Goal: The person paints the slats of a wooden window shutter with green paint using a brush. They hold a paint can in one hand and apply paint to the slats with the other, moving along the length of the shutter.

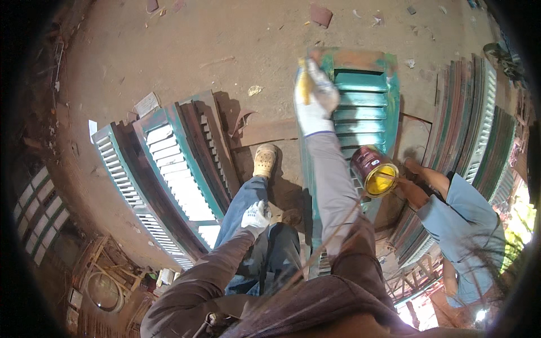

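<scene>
My right hand, in a white glove, is pressed at the far left edge of a green louvred shutter. Motion blurs its curled fingers; a yellow patch shows on its left side, and what they grip I cannot make out. Closed over my left knee is my left hand, also in a white glove; its palm is hidden. A dark red can with yellow paint-like contents stands on the shutter's near right part, a thin stick inside it. My right forearm passes just left of the can.
More shutters lean in a row on the left and are stacked at the right. A person in light blue is close by on the right, arms toward the can. Scraps litter the dusty floor.
</scene>
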`<state>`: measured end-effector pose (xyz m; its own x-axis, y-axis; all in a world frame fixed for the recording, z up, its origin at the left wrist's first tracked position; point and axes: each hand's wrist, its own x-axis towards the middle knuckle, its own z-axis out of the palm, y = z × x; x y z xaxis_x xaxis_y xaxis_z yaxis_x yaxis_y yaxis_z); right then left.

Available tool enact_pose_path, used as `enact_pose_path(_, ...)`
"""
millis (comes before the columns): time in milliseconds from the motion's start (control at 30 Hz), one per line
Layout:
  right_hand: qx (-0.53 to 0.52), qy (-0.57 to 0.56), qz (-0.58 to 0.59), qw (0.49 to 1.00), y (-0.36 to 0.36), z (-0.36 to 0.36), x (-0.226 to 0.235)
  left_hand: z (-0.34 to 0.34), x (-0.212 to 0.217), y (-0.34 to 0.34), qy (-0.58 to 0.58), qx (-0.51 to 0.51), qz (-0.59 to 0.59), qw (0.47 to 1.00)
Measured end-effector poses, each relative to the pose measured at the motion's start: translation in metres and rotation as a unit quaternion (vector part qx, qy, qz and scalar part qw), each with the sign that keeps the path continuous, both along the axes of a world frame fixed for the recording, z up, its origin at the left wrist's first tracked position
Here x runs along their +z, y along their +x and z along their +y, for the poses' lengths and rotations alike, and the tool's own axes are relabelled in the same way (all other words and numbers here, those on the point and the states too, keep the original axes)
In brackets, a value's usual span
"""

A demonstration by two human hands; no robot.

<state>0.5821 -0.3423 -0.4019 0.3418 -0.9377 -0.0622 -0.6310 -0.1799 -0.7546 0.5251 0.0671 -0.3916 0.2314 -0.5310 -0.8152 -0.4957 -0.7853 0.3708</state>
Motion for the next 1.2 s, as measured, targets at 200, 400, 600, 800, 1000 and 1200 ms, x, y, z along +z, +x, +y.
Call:
enact_pose_path(200, 0.027, -0.131, 0.314, 0.94, -0.042, -0.019, 0.015, -0.003, 0.001, -0.002, 0.015, -0.035, 0.0, 0.999)
enact_pose_path(400, 0.159, -0.109, 0.237, 0.952, -0.021, 0.115, 0.03, 0.003, -0.003, -0.009, 0.015, -0.05, -0.004, 0.999)
enact_pose_path(600, 0.025, -0.019, 0.251, 0.968, -0.074, 0.139, 0.032, 0.0, -0.002, -0.013, 0.016, -0.072, -0.009, 0.997)
enact_pose_path(800, -0.029, -0.088, 0.262, 0.961, -0.072, 0.059, 0.02, 0.008, -0.006, -0.016, -0.007, -0.106, -0.022, 0.994)
enact_pose_path(1000, 0.034, -0.082, 0.388, 0.917, -0.033, 0.043, 0.019, 0.015, -0.008, -0.013, -0.018, -0.114, -0.039, 0.993)
enact_pose_path(1200, 0.047, -0.077, 0.293, 0.952, -0.045, 0.124, 0.016, 0.019, -0.012, -0.012, 0.014, -0.158, -0.056, 0.986)
